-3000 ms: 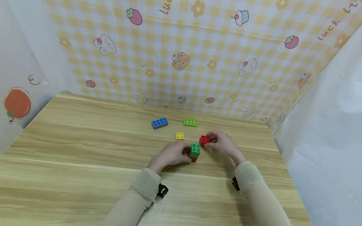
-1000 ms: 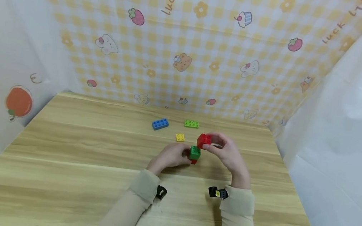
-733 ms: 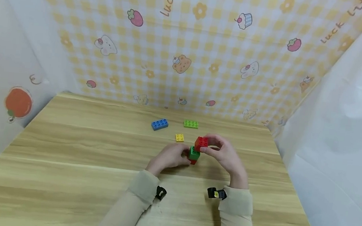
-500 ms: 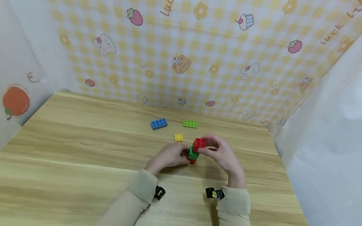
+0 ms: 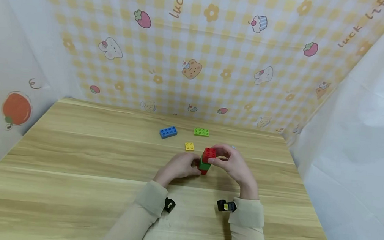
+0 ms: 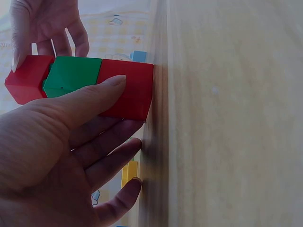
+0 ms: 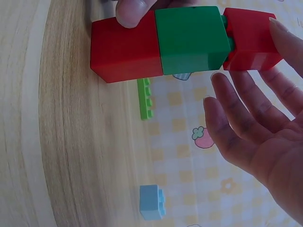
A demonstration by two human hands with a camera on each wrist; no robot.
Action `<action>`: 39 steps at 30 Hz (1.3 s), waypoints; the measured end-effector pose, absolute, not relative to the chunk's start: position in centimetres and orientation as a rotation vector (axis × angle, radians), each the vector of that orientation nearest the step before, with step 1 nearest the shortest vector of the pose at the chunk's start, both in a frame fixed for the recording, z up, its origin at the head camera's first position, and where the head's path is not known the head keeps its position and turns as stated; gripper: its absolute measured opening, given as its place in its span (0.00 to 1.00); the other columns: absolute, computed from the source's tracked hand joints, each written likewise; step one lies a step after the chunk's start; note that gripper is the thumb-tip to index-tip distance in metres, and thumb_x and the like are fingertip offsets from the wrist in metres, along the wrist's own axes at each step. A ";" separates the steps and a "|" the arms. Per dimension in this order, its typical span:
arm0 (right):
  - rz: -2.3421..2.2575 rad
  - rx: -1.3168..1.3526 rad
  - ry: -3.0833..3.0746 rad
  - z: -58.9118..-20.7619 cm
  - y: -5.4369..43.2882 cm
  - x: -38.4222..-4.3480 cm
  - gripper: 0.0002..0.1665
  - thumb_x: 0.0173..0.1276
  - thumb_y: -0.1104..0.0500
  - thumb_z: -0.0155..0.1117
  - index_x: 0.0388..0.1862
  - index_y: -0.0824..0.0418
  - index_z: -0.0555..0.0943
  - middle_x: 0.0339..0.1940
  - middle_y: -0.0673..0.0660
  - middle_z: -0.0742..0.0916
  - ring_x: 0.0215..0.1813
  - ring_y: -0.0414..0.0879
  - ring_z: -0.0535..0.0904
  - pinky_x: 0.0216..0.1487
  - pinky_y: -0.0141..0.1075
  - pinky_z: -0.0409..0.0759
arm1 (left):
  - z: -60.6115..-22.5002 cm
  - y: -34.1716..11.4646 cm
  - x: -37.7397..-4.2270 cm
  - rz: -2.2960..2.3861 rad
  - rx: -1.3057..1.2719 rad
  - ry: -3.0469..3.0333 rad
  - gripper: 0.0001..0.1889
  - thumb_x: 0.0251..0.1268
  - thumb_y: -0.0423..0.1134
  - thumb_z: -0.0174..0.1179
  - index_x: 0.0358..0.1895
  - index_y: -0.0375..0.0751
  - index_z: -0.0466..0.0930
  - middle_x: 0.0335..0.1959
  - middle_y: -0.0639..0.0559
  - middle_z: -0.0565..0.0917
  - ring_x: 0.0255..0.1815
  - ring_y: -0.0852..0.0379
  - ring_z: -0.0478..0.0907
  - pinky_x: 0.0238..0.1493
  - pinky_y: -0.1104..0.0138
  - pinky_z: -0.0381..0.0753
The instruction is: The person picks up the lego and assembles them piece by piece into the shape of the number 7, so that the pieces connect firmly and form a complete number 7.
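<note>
Three building bricks stand in a column: a lower red brick [image 7: 125, 49] on the table, a green brick [image 7: 191, 40] fixed on it, and an upper red brick [image 7: 253, 39] over the green one. My left hand [image 5: 181, 165] steadies the lower red brick, its thumb [image 6: 115, 80] across the side. With thumb and fingers, my right hand [image 5: 234, 167] pinches the upper red brick. That brick sits slightly tilted at the green studs, and a narrow gap with the studs shows in the right wrist view.
Behind the column lie a flat yellow brick [image 5: 189, 146], a long blue brick [image 5: 168, 132] and a flat lime green brick [image 5: 201, 132]. A light blue brick [image 7: 150, 202] stands beyond my right hand. A checked cloth [image 5: 192, 40] hangs at the table's back edge.
My right hand has lifted the second red brick off the table and moved it left and down onto the green brick's top. My left hand has kept its hold on the lower red brick.
</note>
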State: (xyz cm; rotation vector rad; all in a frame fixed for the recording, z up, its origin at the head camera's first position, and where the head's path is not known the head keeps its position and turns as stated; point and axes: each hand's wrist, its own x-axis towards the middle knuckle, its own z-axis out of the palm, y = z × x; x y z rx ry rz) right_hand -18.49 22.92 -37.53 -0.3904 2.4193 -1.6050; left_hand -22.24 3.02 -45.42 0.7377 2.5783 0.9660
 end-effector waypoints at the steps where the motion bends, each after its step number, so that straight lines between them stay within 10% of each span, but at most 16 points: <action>1: -1.605 -0.387 2.417 -37.5 22.9 -18.5 0.20 0.64 0.67 0.69 0.55 0.68 0.77 0.48 0.65 0.84 0.51 0.61 0.78 0.49 0.44 0.79 | -45.4 3.0 -22.2 0.971 0.739 2.579 0.13 0.59 0.44 0.71 0.46 0.49 0.83 0.40 0.58 0.84 0.41 0.60 0.78 0.51 0.60 0.76; 39: -1.605 -0.409 2.432 -40.9 24.4 -20.2 0.20 0.62 0.61 0.73 0.53 0.59 0.81 0.48 0.57 0.84 0.50 0.53 0.80 0.48 0.45 0.80 | -45.4 3.0 -22.4 0.986 0.749 2.563 0.14 0.60 0.43 0.70 0.48 0.48 0.84 0.39 0.57 0.84 0.40 0.60 0.78 0.50 0.60 0.76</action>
